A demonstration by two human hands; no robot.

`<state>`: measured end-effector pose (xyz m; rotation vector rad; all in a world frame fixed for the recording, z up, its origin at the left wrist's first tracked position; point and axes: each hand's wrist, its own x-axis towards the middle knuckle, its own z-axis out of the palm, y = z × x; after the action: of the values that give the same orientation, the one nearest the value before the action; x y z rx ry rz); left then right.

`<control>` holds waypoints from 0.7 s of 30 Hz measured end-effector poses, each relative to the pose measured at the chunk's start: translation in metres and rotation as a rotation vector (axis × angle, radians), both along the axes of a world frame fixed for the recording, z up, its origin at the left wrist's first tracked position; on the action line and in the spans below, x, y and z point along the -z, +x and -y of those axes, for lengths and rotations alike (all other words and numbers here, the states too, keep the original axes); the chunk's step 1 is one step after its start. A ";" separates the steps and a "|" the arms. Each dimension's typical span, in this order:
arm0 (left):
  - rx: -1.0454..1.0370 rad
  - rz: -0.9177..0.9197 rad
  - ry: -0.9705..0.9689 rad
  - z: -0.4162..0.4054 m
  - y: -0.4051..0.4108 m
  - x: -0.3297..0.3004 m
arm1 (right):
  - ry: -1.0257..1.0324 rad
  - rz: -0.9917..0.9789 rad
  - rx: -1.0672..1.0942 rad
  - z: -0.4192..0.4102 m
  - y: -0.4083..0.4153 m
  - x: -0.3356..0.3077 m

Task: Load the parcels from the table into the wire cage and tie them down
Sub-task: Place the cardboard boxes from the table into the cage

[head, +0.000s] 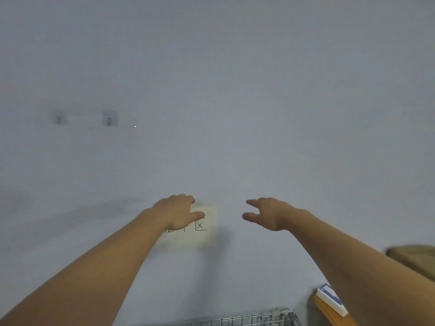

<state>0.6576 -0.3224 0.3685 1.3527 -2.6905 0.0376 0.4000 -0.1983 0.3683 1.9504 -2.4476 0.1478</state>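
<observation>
Both arms outstretched, the left hand [179,211] and right hand [266,214] hang loosely spread and empty before a wall sign [204,231], the wire cage [259,318] below them, parcels [329,300] waiting beneath the right forearm, loading seemingly unfinished.

An orange-brown table [329,312] edge at lower right carries a white-and-blue parcel [330,298], with a brown one [414,257] behind

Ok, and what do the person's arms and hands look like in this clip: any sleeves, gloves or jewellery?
Both forearms are bare as far as the head view shows, with no sleeves visible. The left hand and right hand wear no gloves. No watch, wristband or ring is visible, though the picture is soft and small details could be missed.
</observation>
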 end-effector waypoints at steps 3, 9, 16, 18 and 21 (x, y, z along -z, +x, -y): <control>0.043 0.019 -0.008 0.000 -0.003 0.005 | -0.007 0.011 0.038 -0.018 0.008 0.004; 0.177 0.037 0.012 -0.014 -0.023 0.017 | 0.012 -0.002 0.198 -0.071 0.000 0.015; 0.380 0.037 0.053 -0.065 -0.084 0.025 | 0.038 0.001 0.426 -0.172 -0.026 0.021; 0.440 0.040 0.044 -0.086 -0.107 0.028 | 0.043 0.010 0.504 -0.209 -0.037 0.021; 0.524 0.048 0.038 -0.121 -0.142 0.032 | 0.037 -0.002 0.586 -0.263 -0.059 0.024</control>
<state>0.5154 -0.2016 0.3362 0.6218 -3.0046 -0.0336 0.3409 0.0647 0.3438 1.1585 -2.9037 0.0918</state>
